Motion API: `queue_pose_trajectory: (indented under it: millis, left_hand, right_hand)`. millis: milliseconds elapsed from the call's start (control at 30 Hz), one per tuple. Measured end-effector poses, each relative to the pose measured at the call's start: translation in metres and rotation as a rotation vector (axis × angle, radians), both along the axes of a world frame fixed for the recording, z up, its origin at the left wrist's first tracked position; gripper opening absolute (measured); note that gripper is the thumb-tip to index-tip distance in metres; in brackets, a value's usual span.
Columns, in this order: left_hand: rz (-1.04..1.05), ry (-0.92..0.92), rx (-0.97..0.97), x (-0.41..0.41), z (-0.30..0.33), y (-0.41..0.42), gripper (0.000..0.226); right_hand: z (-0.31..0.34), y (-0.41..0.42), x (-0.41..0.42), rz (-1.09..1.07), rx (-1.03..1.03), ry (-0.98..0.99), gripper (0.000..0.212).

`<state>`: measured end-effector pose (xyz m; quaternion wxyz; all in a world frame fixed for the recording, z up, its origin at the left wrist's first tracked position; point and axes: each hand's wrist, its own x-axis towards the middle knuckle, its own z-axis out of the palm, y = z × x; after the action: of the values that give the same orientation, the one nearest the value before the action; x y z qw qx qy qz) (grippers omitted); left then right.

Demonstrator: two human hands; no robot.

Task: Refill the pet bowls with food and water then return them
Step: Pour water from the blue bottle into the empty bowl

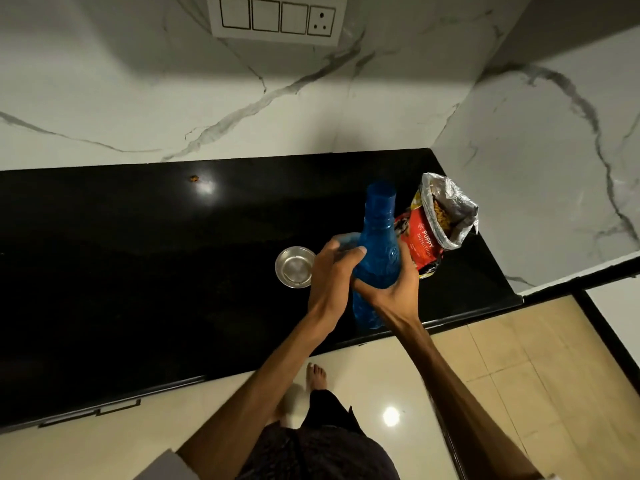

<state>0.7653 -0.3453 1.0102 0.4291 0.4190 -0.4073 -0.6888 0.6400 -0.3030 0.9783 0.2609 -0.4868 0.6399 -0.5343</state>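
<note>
Black counter (138, 271): bowl (294, 266), food bag (440, 223).

Black polished bench (121, 271), running into a corner of white marble walls (138, 109) with grey veins. White switch plate (277, 17) high on the back wall: three switches and one socket. Small orange crumb (194, 178) near the back edge of the bench, beside a bright lamp glare. Dark drawer handles (90, 412) under the front edge. Below, glossy cream floor tiles (519, 368), another lamp glare on them.
</note>
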Motion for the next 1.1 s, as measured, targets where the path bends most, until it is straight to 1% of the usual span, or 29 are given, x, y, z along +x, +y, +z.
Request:
queue_pose_trajectory:
  millis: [67, 133, 267, 433, 667, 900, 1000, 1100]
  left_hand:
    - [0.005, 0.009, 0.045, -0.002, -0.005, 0.003, 0.040]
    - [0.006, 0.021, 0.096, -0.003, -0.011, 0.006, 0.032]
    - [-0.016, 0.022, 0.169, -0.003, -0.021, 0.010, 0.027]
    - [-0.025, -0.014, 0.252, -0.001, -0.041, 0.008, 0.031]
    - [-0.012, -0.058, 0.300, -0.003, -0.076, 0.003, 0.032]
    - [-0.007, -0.092, 0.312, -0.003, -0.102, -0.001, 0.029]
    - [0.003, -0.115, 0.313, -0.003, -0.111, -0.002, 0.025]
    - [0.026, -0.127, 0.336, -0.003, -0.116, -0.003, 0.017]
  right_hand:
    - [-0.004, 0.003, -0.002, 0.013, 0.023, 0.016, 0.079]
    - [-0.009, 0.005, -0.006, 0.032, 0.064, 0.050, 0.081]
    - [-0.022, 0.005, -0.017, 0.068, 0.151, 0.193, 0.088]
    - [-0.034, 0.004, -0.025, 0.133, 0.248, 0.354, 0.088]
    - [-0.048, 0.004, -0.031, 0.160, 0.374, 0.518, 0.087]
    - [-0.060, 0.004, -0.035, 0.189, 0.455, 0.613, 0.091]
    - [-0.062, 0.005, -0.036, 0.197, 0.492, 0.645, 0.094]
    - [-0.066, 0.005, -0.037, 0.197, 0.530, 0.674, 0.097]
